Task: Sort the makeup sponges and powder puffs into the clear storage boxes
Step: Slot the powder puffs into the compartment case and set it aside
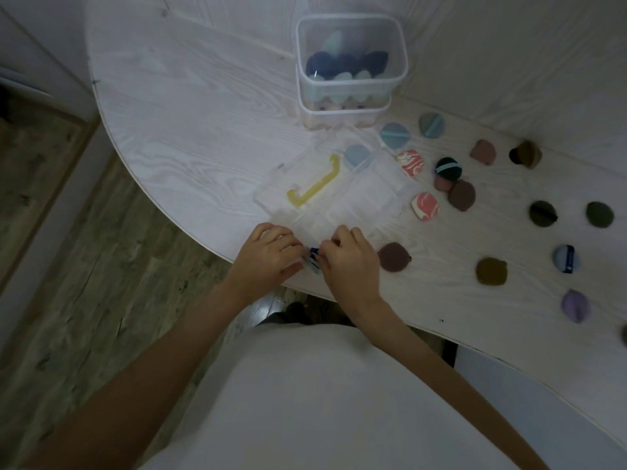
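Note:
A flat clear divided box (366, 195) with a yellow handle (314, 188) lies on the white table, a pale blue puff (356, 155) in its far corner. At the table's near edge, my left hand (268, 257) and my right hand (349, 259) pinch a small blue-and-white puff (315, 259) between them, just in front of that box. Two stacked clear tubs (351, 67) at the back hold dark blue and mint sponges. Several puffs lie loose on the right, among them a red marbled puff (425, 206) and a brown puff (393, 256).
The curved table edge (203, 239) runs close to my hands, with wood floor beyond it on the left. White panelled walls (509, 62) close in the table's far side. Dark green, olive, blue and lilac puffs dot the right part of the table.

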